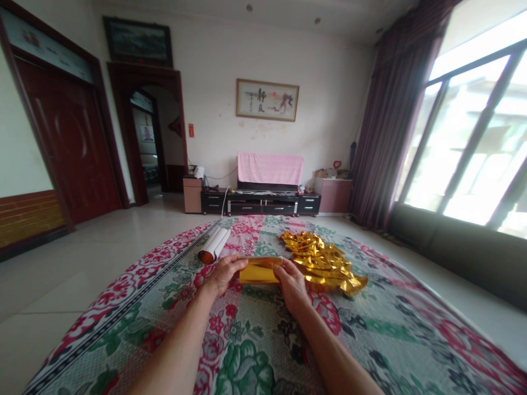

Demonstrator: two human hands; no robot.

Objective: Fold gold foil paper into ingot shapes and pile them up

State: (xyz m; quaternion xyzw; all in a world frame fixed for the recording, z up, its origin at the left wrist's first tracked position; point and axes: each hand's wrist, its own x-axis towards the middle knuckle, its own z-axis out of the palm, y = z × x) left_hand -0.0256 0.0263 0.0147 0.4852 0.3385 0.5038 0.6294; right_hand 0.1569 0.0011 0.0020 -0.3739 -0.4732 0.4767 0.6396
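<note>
Between my two hands is a sheet of shiny gold foil paper [258, 274], bent over along its top edge. My left hand [225, 275] pinches its left end, thumb on top. The right end is gripped by my right hand [291, 280], the thumb pressing on the near face. Just beyond my right hand, a heap of folded gold foil pieces [319, 253] lies on the patterned cloth [242, 367]. A roll of sheets [217, 243], white outside and gold-brown inside, rests on the cloth beyond my left hand.
The floral cloth covers a broad surface in front of me. Farther back stands a low black TV cabinet [262, 207] with a pink cloth [270, 167] over the screen. Tiled floor [57, 274] runs along the left, and a window [465, 137] with purple curtains [382, 120] is at the right.
</note>
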